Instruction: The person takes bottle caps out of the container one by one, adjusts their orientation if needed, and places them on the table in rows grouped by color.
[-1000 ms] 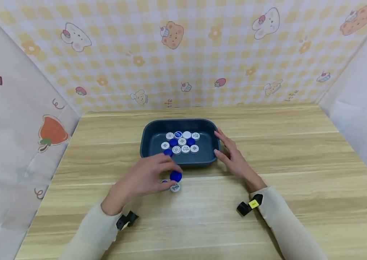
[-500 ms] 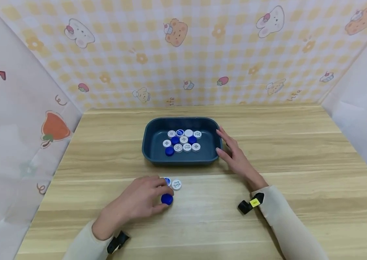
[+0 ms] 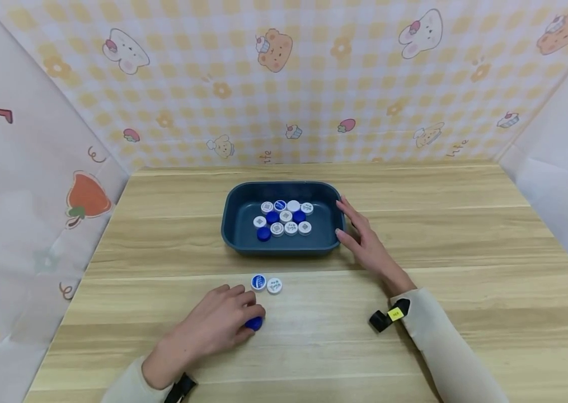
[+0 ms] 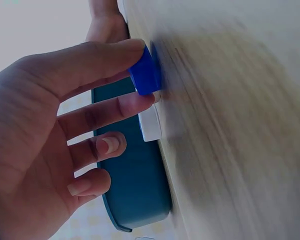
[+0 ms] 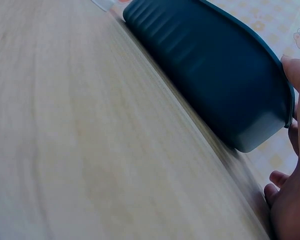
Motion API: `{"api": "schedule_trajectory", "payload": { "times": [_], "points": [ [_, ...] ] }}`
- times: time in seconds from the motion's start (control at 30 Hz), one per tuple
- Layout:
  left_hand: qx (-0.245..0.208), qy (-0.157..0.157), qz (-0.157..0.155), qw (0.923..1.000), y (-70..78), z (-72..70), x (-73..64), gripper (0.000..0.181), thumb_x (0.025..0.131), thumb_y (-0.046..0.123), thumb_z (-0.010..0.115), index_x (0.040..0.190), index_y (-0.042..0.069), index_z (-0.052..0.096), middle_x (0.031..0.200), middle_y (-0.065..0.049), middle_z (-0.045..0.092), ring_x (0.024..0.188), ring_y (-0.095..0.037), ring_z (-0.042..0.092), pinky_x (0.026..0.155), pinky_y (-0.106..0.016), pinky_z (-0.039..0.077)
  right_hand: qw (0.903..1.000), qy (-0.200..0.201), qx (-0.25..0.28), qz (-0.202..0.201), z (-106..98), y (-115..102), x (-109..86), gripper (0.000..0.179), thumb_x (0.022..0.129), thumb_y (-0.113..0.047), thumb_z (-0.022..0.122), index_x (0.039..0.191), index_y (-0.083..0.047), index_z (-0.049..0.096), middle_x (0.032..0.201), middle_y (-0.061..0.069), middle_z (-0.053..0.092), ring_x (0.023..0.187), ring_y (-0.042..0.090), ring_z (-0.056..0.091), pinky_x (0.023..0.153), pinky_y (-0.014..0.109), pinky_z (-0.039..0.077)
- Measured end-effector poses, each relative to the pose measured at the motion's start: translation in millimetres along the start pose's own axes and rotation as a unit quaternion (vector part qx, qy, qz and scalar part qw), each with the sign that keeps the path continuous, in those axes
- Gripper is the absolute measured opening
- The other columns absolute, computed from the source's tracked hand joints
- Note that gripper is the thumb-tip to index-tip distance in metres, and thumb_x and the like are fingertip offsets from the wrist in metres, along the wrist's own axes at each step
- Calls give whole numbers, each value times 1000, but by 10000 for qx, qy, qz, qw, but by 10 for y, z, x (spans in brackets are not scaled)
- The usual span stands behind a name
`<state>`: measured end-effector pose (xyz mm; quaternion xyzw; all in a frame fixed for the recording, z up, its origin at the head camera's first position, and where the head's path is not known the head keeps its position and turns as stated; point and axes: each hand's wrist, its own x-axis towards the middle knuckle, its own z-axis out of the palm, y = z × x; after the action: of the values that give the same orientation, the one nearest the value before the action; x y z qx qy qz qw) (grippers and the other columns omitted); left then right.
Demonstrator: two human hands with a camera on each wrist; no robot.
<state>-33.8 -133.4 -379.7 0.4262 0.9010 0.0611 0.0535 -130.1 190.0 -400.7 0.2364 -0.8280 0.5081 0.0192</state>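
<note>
My left hand [image 3: 215,322] pinches a blue bottle cap [image 3: 253,323] between thumb and fingers, low over the table in front of the tray. The left wrist view shows this blue cap [image 4: 145,73] right at the wood surface. Just beyond it lie a blue-printed bottle cap [image 3: 258,282] and a white bottle cap [image 3: 275,286], side by side. My right hand [image 3: 368,246] rests with extended thumb and fingertips against the right end of the dark teal tray [image 3: 284,252]. In the right wrist view, the thumb [image 5: 296,70] lies at the tray's rim.
Inside the tray several white and blue caps lie in staggered rows, a blue cap [image 3: 263,234] at the front left among them. The wood-grain table [image 3: 440,235] ends at a checked backdrop [image 3: 314,84] behind and pale sheets on both sides.
My left hand has drawn the blue cap from near the tray back toward the front left and down to the table. The right hand has stayed at the tray.
</note>
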Motion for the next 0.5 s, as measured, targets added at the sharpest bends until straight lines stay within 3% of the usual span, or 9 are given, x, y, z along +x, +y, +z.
{"api": "schedule_trajectory", "payload": {
  "times": [0.23, 0.5],
  "points": [
    [390, 137, 145, 9990, 20, 15, 3, 23, 79, 32, 78, 98, 23, 70, 91, 4, 61, 81, -16, 51, 66, -30, 38, 10000, 16, 6, -9, -11, -9, 3, 56, 97, -5, 50, 148, -3, 29, 157, 15, 14, 142, 31, 13, 108, 58, 18],
    [386, -58, 57, 9992, 53, 10, 2, 27, 79, 34, 78, 101, 23, 70, 92, 3, 62, 80, -16, 50, 66, -30, 37, 10000, 0, 27, -17, -4, -2, -5, 56, 96, -4, 51, 148, -2, 29, 157, 16, 15, 142, 32, 13, 108, 58, 18]
  ]
}}
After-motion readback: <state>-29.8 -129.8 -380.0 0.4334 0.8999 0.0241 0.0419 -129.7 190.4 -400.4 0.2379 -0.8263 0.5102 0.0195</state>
